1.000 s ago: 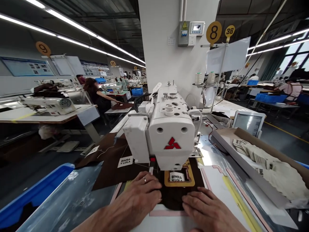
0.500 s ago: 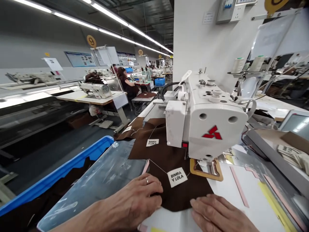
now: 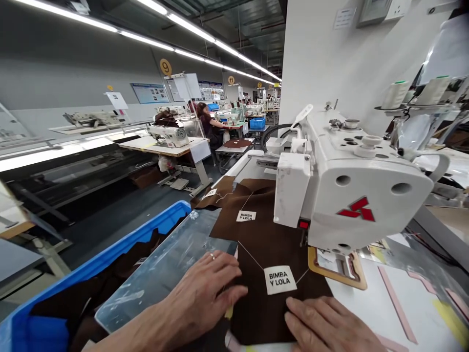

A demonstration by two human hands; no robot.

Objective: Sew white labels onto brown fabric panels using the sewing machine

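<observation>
The left hand (image 3: 203, 298) and right hand (image 3: 326, 325) rest flat and apart on the near edge of a brown panel (image 3: 264, 249), probably leather, its long axis running ahead toward the sewing machine (image 3: 351, 195), the right hand nearer its white label (image 3: 280, 280).

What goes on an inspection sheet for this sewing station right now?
Surface: white sewing table with pink and yellow strips.
Job's things: brown fabric panel with a BIMBA Y LOLA label, beside the Mitsubishi sewing machine head; tan frame under the head.
Clutter: brown pieces in a blue bin, clear plastic sheet beside them.
Hands: left hand on sheet and fabric edge; right hand flat on the fabric.
Cables: black cable looping behind the machine.
Surroundings: rows of sewing stations, a co-worker at one.
</observation>
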